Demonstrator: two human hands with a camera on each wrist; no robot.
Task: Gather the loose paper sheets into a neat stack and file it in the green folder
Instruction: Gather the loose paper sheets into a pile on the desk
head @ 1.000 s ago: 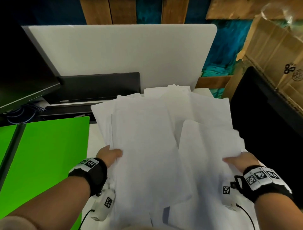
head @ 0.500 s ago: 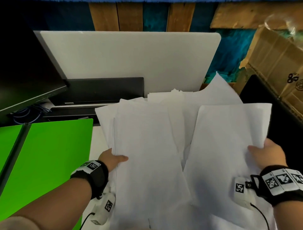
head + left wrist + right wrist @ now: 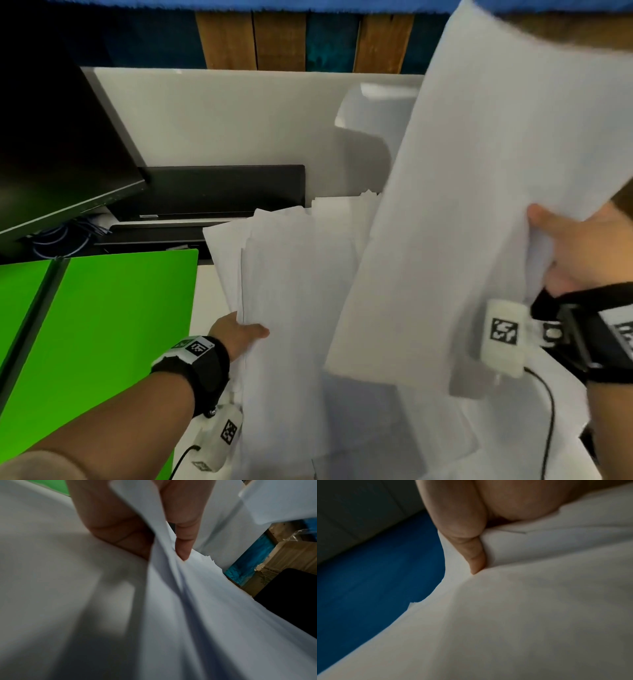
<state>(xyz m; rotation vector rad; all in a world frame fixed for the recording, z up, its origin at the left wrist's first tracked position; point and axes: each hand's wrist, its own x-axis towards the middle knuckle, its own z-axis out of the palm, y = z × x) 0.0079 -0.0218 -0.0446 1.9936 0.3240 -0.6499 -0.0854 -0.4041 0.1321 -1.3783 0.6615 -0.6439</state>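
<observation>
A fanned pile of white paper sheets [image 3: 294,294] lies on the white desk in the head view. My left hand [image 3: 239,334] pinches the pile's left edge, thumb on top; the left wrist view shows that thumb [image 3: 184,543] pressing into the sheets [image 3: 214,615]. My right hand [image 3: 579,250] pinches a second bundle of sheets [image 3: 479,192] and holds it tilted high above the pile at the right. The right wrist view has the thumb [image 3: 471,547] dug into the paper [image 3: 530,615]. The open green folder [image 3: 102,335] lies flat at the left.
A dark monitor [image 3: 61,147] stands at the back left, with a black device [image 3: 212,192] and cables behind the folder. A white partition panel [image 3: 239,116] closes the back of the desk. More loose sheets [image 3: 513,435] lie under my right wrist.
My right hand has lifted its bundle of sheets up and to the right, off the pile. My left hand has kept its hold on the pile's left edge.
</observation>
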